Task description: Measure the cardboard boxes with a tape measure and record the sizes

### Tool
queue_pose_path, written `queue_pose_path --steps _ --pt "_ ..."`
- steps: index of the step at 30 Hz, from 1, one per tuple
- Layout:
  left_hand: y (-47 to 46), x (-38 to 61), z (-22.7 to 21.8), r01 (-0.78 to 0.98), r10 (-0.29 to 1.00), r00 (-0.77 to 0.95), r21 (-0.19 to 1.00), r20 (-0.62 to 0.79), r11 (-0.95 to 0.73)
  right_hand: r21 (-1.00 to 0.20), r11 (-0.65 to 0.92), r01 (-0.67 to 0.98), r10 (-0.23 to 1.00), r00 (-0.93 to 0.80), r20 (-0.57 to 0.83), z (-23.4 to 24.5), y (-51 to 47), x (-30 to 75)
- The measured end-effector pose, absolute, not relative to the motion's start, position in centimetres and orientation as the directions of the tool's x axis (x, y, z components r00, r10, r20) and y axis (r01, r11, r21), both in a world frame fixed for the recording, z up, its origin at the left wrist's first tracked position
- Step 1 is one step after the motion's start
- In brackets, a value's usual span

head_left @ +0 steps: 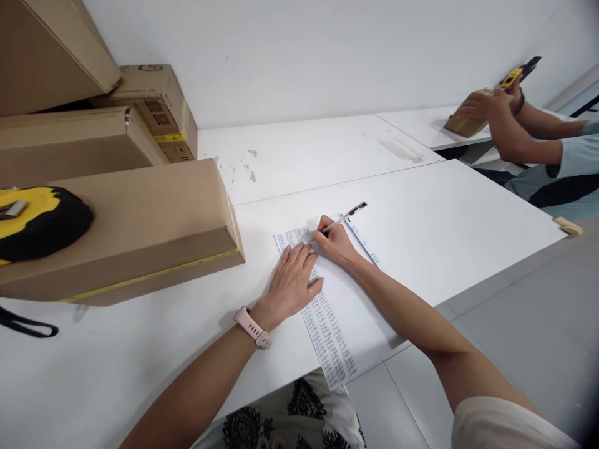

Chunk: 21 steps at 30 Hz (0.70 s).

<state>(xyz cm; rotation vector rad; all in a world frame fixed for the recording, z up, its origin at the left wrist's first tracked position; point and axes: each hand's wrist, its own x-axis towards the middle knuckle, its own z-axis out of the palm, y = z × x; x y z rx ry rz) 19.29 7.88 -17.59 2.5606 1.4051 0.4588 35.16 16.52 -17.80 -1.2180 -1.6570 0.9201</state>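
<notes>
A sheet of paper (358, 308) with columns of small writing along its left side lies on the white table, its lower corner past the front edge. My left hand (294, 280) rests flat on the sheet, palm down, fingers stretched out. Just to the right of its fingertips, my right hand (334, 242) grips a clear pen (349, 214) with a black end, its tip down by the written columns near the top. The fingers hide the exact tip. Beneath the sheet's right side shows a strip of another printed sheet (367, 243).
Left of me a long cardboard box (140, 206) carries a yellow and black tape measure (47, 218). More cardboard boxes (150, 106) are stacked behind. A black strap (28, 324) lies in front. At far right, another person's hands (491, 106) hold a small box (468, 125) and a yellow tool (512, 78).
</notes>
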Motion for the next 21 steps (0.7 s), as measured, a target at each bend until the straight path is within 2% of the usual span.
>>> queue_pose_path --steps 5,21 --pt "7.83 19.27 -17.46 0.784 0.843 0.509 0.311 0.176 -0.538 -0.919 0.217 0.33 0.975 -0.112 0.19 -17.7 16.47 35.14" --pt "7.79 19.23 -17.46 0.786 0.84 0.513 0.296 0.176 -0.542 -0.921 0.225 0.318 0.973 -0.129 0.193 -17.65 16.52 35.12"
